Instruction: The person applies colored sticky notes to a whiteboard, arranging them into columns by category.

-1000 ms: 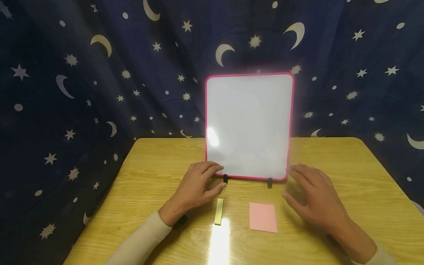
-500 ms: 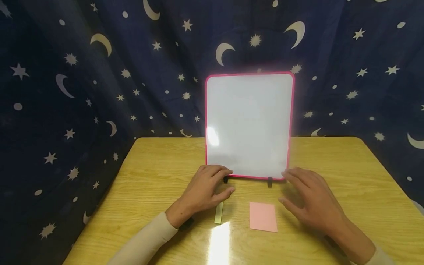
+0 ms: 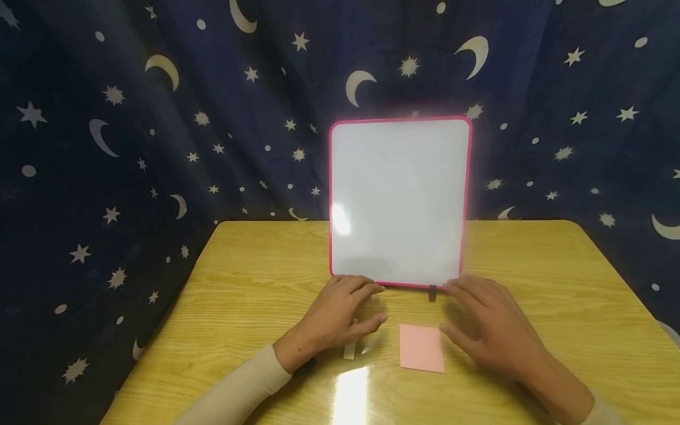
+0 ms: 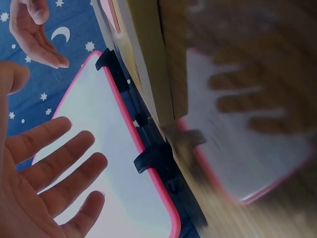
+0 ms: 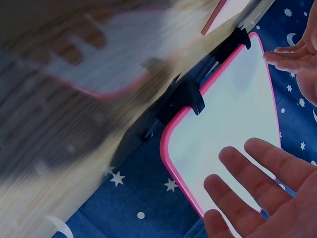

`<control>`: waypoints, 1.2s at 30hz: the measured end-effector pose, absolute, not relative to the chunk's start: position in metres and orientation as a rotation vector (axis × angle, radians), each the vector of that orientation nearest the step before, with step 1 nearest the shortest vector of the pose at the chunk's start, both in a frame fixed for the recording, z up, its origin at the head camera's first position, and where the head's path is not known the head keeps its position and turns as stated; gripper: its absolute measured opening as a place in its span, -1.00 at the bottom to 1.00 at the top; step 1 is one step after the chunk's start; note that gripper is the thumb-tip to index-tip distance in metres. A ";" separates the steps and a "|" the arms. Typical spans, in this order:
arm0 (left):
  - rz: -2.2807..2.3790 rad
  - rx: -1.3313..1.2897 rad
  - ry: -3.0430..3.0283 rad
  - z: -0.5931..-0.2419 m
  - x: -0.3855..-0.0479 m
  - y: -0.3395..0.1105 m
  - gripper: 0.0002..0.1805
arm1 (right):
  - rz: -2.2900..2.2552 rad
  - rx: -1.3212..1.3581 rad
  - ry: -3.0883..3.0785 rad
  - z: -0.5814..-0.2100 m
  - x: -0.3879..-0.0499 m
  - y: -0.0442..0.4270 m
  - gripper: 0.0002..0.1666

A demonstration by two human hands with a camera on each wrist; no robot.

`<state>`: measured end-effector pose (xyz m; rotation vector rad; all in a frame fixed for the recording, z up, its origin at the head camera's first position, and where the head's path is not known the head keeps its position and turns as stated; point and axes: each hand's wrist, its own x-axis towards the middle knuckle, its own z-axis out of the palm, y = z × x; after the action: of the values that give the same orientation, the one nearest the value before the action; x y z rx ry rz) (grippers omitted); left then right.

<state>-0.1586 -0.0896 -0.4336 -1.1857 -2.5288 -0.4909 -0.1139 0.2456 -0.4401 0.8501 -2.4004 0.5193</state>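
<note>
My left hand (image 3: pixel 336 314) hovers over a narrow yellow pad (image 3: pixel 349 353), covering its far part in the head view. Its fingers are spread and loosely bent, with nothing in them. To the right of a pink square pad of sticky notes (image 3: pixel 421 349), my right hand (image 3: pixel 494 327) is held over the table, fingers relaxed and bare. Behind both hands a white board (image 3: pixel 398 200) with a pink frame stands upright. In the left wrist view the yellow pad (image 4: pixel 148 64) shows as a thick slab close to the camera.
Black clips (image 5: pixel 188 99) of a stand hold the board's lower edge. The wooden table (image 3: pixel 255 265) is glossy and reflects light near its front. A dark blue curtain (image 3: pixel 255 106) with moons and stars hangs behind and to the left.
Both hands have drifted inward and slightly toward the person. The left hand now covers more of the yellow pad. The board and the pink pad have stayed in place.
</note>
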 end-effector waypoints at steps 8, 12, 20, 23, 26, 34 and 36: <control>-0.434 -1.224 -2.522 -0.438 -0.157 -0.085 -0.47 | 0.519 0.881 -2.379 -0.443 -0.112 0.241 -0.19; -0.428 -1.246 -2.521 -0.440 -0.156 -0.082 -0.48 | 0.522 0.893 -2.387 -0.446 -0.111 0.240 -0.20; -0.385 -1.291 -2.513 -0.442 -0.155 -0.074 -0.46 | 0.500 0.886 -2.445 -0.449 -0.109 0.237 -0.18; -0.363 -1.304 -2.522 -0.442 -0.155 -0.072 -0.45 | 0.484 0.893 -2.458 -0.450 -0.108 0.235 -0.16; -0.363 -1.333 -2.529 -0.441 -0.153 -0.069 -0.44 | 0.485 0.912 -2.461 -0.451 -0.107 0.233 -0.16; -0.304 -1.397 -2.571 -0.443 -0.150 -0.063 -0.42 | 0.482 0.934 -2.489 -0.452 -0.103 0.227 -0.11; -0.297 -1.418 -2.587 -0.443 -0.150 -0.062 -0.40 | 0.470 0.938 -2.492 -0.453 -0.102 0.226 -0.10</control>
<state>-0.1498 -0.0617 -0.4428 -1.4176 -2.5865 -0.2970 -0.1021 0.2260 -0.4531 0.9382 -2.4918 0.4702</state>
